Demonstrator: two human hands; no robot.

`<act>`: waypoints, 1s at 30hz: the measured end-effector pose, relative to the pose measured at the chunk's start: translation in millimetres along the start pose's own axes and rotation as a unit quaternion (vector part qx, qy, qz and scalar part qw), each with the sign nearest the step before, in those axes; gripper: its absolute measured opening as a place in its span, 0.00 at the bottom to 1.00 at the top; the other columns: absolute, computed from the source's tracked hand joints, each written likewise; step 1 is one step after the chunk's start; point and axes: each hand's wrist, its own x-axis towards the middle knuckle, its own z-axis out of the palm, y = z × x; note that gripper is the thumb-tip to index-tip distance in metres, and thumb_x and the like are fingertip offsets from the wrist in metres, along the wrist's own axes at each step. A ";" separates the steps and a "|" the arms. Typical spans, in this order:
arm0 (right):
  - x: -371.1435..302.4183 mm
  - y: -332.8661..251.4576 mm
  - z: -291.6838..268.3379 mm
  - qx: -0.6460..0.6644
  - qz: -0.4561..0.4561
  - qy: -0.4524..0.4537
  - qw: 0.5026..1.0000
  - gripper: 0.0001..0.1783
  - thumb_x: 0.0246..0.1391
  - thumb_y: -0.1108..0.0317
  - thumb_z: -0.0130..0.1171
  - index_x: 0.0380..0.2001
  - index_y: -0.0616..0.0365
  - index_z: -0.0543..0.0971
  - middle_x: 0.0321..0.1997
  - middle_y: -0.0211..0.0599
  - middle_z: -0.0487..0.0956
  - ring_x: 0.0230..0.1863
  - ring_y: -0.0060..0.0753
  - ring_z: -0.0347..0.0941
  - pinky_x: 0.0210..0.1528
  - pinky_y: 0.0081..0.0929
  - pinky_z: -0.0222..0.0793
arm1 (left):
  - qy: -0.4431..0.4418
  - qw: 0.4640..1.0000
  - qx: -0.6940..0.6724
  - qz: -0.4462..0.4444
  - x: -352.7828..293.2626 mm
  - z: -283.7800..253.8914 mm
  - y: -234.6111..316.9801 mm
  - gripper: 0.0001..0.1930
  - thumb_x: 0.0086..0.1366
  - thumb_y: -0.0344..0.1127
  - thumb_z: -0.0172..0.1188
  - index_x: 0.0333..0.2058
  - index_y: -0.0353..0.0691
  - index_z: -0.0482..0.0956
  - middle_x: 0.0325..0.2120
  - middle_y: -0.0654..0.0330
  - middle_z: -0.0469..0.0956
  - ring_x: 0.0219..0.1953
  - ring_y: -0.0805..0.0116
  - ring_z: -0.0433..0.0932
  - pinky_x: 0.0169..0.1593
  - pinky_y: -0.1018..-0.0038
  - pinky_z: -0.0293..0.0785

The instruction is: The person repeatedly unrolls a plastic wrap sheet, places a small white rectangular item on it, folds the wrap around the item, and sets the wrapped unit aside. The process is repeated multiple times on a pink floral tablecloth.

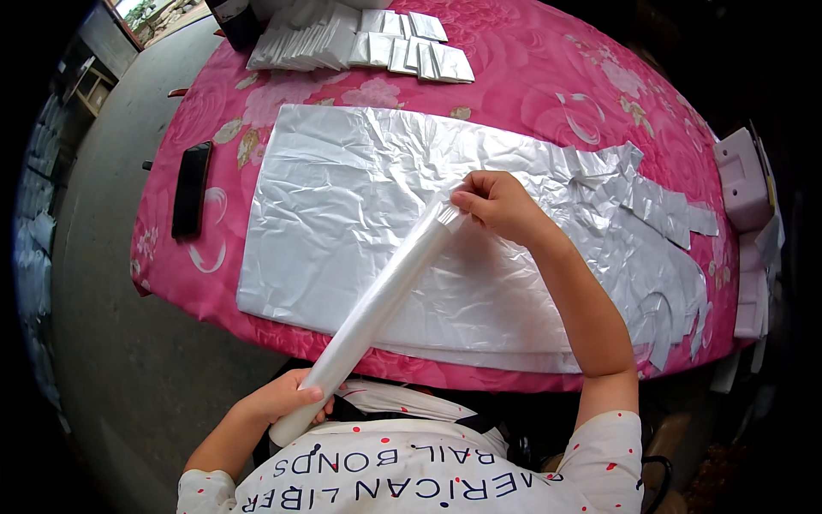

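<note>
A long, narrow fold of white translucent plastic bag slants from my waist up over the table. My left hand grips its lower end, close to my shirt. At the upper end, my right hand pinches the gathered tip between thumb and fingers. Beneath the folded bag lies a stack of flat white plastic bags, wrinkled and shiny. Handle-like cut strips spread out at the stack's right side.
Several small folded plastic packets sit in rows at the table's far edge. A black phone lies at the left on the pink floral tablecloth. Pale pink plastic containers stand against the table's right edge. A dark container is at the far left.
</note>
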 end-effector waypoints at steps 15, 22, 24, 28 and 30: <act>4.0 83.5 -133.0 -0.165 -0.061 0.308 0.935 0.12 0.54 0.65 0.56 0.29 0.66 0.76 0.20 0.31 0.74 0.22 0.20 0.65 0.27 0.23 0.61 | -0.069 0.910 0.403 -0.068 -41.7 -39.3 45.9 0.25 0.51 0.42 0.68 0.45 0.36 0.74 0.34 0.60 0.79 0.38 0.73 0.76 0.43 0.75 0.71; 16.2 34.6 -55.5 -0.140 -0.062 0.203 0.967 0.11 0.54 0.67 0.54 0.30 0.66 0.76 0.21 0.34 0.74 0.23 0.21 0.65 0.29 0.23 0.62 | 0.027 0.691 0.696 0.195 14.8 48.8 146.6 0.21 0.48 0.44 0.66 0.40 0.41 0.75 0.31 0.55 0.77 0.36 0.55 0.76 0.38 0.65 0.71; 21.2 31.9 -48.9 -0.129 -0.078 0.191 0.970 0.11 0.54 0.66 0.55 0.31 0.66 0.76 0.22 0.36 0.75 0.24 0.23 0.66 0.31 0.24 0.64 | 0.086 0.600 0.739 0.296 38.5 55.6 153.9 0.21 0.47 0.42 0.65 0.39 0.39 0.75 0.35 0.55 0.76 0.40 0.57 0.75 0.41 0.66 0.71; 30.4 31.0 -45.4 -0.135 -0.076 0.184 0.971 0.12 0.54 0.66 0.55 0.32 0.66 0.76 0.25 0.39 0.77 0.26 0.25 0.69 0.32 0.25 0.65 | 0.128 0.451 0.682 0.561 76.5 67.0 144.8 0.22 0.49 0.44 0.65 0.39 0.36 0.75 0.40 0.55 0.74 0.42 0.58 0.74 0.47 0.66 0.71; 30.9 28.2 -44.1 -0.147 -0.068 0.177 0.971 0.12 0.54 0.66 0.55 0.32 0.66 0.76 0.25 0.39 0.77 0.26 0.26 0.70 0.33 0.25 0.65 | 0.027 0.432 0.700 0.568 79.9 64.3 132.1 0.25 0.50 0.46 0.64 0.42 0.34 0.73 0.41 0.53 0.73 0.44 0.59 0.73 0.50 0.66 0.69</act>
